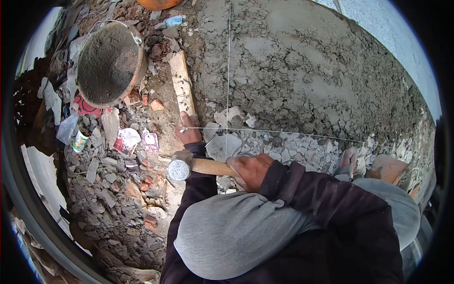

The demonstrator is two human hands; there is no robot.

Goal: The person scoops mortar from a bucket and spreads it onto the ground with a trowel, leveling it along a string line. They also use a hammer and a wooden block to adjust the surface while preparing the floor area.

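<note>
My right hand (252, 171) is closed around the wooden handle of a hammer (213, 166). The hammer's round metal head (180, 169) is over my left forearm, in its dark sleeve. My left hand (188, 134) grips the near end of a narrow wooden board (182, 85) with several dark holes or marks along it. A thin white string (293, 134) runs rightward from beside my left hand, where a small pale knot or end shows. Another string (229, 61) crosses it, running away from me. My left fingertips are partly hidden.
Wet grey mortar (307, 66) spreads across the ground ahead and right, bordered by broken white stone (283, 150). A bucket (142, 71) with mortar residue stands at the left among rubble and litter. A brick-coloured slab (387, 169) lies by my foot (348, 161).
</note>
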